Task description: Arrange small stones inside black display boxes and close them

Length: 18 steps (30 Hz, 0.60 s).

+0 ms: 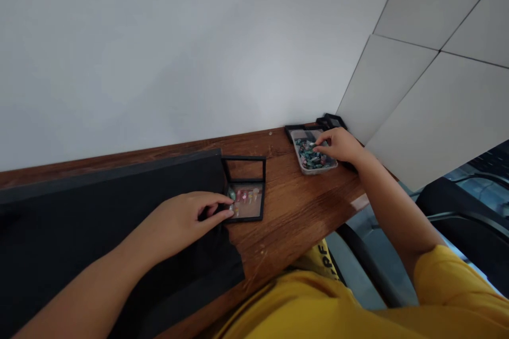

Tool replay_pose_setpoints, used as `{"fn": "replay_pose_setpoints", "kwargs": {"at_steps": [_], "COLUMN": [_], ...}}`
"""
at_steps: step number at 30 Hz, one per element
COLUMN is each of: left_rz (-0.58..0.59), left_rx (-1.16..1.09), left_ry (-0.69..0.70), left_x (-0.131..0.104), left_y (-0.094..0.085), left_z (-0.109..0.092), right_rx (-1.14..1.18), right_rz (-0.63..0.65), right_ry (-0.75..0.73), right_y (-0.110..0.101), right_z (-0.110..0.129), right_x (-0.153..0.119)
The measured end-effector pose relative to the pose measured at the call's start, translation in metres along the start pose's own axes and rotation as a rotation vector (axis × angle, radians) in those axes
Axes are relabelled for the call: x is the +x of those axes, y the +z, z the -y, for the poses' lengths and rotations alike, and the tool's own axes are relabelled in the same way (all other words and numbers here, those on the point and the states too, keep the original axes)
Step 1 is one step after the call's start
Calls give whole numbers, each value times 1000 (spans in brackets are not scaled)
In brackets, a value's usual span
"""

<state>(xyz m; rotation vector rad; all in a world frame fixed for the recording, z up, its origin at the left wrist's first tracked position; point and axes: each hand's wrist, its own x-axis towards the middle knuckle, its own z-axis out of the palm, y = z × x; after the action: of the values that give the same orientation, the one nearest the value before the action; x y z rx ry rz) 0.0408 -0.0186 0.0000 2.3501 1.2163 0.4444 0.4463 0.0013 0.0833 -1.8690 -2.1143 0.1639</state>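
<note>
A black-framed clear case (250,218) lies at the right edge of the black cloth, its framed lid raised at the back. Inside it, several small pink, green and yellowish nail-shaped pieces (244,196) stand in rows. My left hand (199,214) reaches in over the case's left side, thumb and forefinger curled together at the pieces; what is between the tips is too small to make out. To the right, my right hand (340,145) pinches over a clear plastic tub (318,171) heaped with small green, white and pinkish pieces. A tiny pale piece shows at its fingertips.
The black cloth (119,190) covers the left part of the wooden tabletop (278,196). More black frames (334,121) lie behind the tub in the corner. A white wall (199,53) borders the back, a panelled partition (441,100) the right. Dark chairs (449,201) stand beyond.
</note>
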Motion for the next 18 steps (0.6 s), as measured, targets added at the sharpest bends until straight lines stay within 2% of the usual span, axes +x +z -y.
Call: {"fn": "replay_pose_setpoints", "kwargs": {"at_steps": [4,8,11,14,16,18], "left_rz": [-9,-29,-18,-32,-105,-235], "left_rx": [-7,-9,-10,2,3,-14], "left_ry": [4,-2,-8,10,60,149], "left_x": [0,-1,0,0,-3,-6], "left_y": [0,0,-3,-7,-10,-11], "left_z": [0,-1,-5,-11,-17,-22], "right_rx": [155,430,622,840,1030,1191], "right_rz": [-60,-55,20,59,84,238], "right_ry": [-52,-144,-259,-321,-355,-365], "right_y": [-8,-3,16,48,69,85], "right_z": [7,37,70,102,118,130], "right_x": [-5,-18,-27,-30,-26,-21]}}
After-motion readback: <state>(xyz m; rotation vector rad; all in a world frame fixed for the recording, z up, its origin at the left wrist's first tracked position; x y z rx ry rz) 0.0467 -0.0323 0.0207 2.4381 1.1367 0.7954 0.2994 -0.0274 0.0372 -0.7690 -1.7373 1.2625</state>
